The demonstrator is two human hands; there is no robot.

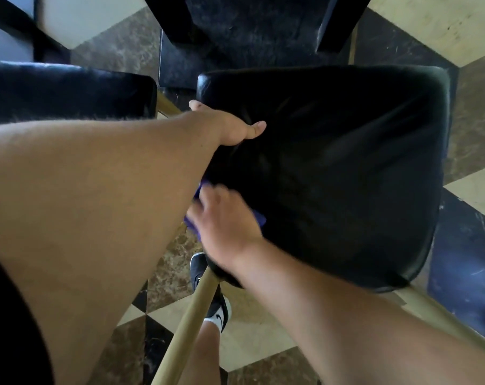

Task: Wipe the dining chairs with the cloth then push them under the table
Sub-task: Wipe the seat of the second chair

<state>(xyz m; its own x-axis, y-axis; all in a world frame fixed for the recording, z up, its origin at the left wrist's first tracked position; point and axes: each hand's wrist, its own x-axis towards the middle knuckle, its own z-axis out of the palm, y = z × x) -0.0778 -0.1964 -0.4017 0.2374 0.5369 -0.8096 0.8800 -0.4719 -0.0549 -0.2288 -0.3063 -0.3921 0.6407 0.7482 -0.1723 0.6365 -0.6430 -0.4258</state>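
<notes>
A dining chair with a black leather seat (347,168) and gold legs (188,318) fills the middle of the view. My left hand (233,126) grips the seat's left edge, thumb on top. My right hand (222,220) presses a purple cloth (259,219) against the seat's near-left corner; the hand is blurred and covers most of the cloth. A second black chair seat (69,90) stands close at the left.
The dark table base (252,26) stands straight ahead beyond the chair. The floor (466,26) is tiled in cream, brown marble and black. My shoe (216,304) rests on the floor beside the gold front leg.
</notes>
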